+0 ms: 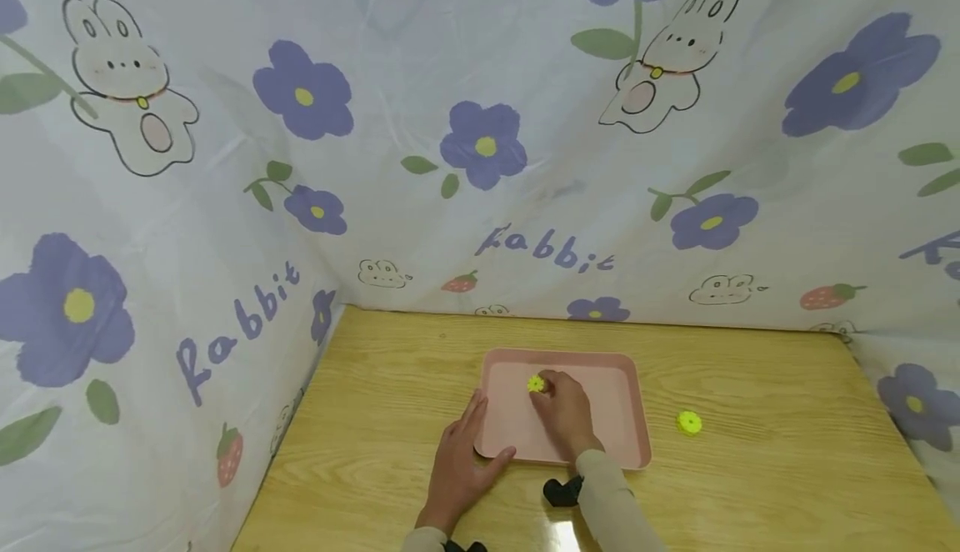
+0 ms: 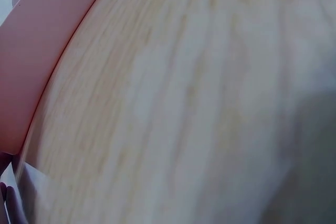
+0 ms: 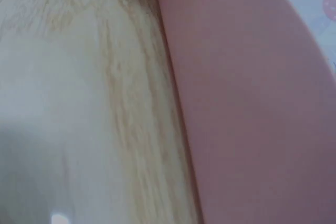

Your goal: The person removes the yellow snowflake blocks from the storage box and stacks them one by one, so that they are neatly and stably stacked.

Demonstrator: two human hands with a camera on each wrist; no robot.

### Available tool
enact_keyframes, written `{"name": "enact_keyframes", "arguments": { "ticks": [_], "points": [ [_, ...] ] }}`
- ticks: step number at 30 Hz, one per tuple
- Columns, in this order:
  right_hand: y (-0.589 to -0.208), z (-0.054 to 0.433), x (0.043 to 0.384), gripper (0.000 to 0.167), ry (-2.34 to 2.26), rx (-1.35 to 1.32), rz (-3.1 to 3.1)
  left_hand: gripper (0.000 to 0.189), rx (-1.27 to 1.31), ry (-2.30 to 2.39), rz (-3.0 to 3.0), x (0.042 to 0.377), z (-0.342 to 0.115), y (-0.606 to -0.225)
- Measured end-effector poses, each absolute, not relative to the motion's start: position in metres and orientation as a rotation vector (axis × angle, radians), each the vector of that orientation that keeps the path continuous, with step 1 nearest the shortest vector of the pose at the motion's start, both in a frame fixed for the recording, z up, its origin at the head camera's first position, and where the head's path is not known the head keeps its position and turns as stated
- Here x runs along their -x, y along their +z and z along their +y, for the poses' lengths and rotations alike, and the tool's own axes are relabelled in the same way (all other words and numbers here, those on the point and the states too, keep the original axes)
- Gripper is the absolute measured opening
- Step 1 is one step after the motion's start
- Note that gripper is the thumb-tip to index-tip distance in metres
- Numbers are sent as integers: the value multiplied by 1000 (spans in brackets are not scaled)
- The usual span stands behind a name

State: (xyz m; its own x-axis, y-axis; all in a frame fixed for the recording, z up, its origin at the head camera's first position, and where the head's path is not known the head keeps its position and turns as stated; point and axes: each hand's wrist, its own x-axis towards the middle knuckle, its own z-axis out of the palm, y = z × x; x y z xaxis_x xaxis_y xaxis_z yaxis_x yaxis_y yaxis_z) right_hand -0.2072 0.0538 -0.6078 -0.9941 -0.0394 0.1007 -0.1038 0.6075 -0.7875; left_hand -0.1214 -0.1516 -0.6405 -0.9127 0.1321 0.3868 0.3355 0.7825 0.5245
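A shallow pink tray (image 1: 517, 429) lies on the wooden table. Over its inside, left of the middle, my right hand (image 1: 566, 410) pinches a small yellow flower-shaped piece (image 1: 535, 383) between thumb and fingers. My left hand (image 1: 459, 464) is spread at the tray's near left corner, fingers extended along the left side and thumb by the front edge. Only the tray's outer wall (image 2: 42, 45) and bits of fingers at the left edge show in the left wrist view. The right wrist view has the tray wall (image 3: 252, 103) too, with the held piece out of sight.
To the right of the tray, a second yellow scalloped round piece (image 1: 689, 423) lies on the table (image 1: 780, 469). A white cloth (image 1: 420, 227) printed with rabbits and purple flowers hangs behind the table and along its sides. Black wrist straps (image 1: 562, 492) show at the sleeves.
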Motion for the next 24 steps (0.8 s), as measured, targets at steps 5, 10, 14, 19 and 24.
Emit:
{"name": "enact_keyframes", "arguments": {
  "ticks": [5,10,14,19,24],
  "points": [
    [-608,68,198,31,1330,-173,-2787,87,364,-892,-2648,120,-149,-641],
    [-606,79,192,30,1303,-181,-2802,88,367,-929,-2637,122,-152,-638],
    [-602,89,187,33,1300,-170,-2815,89,370,-952,-2629,124,-155,-637],
    [-596,106,180,36,1318,-163,-2787,88,371,-939,-2629,124,-153,-638],
    [-590,123,176,31,1264,-179,-2742,88,365,-962,-2644,123,-151,-640]
  ]
}}
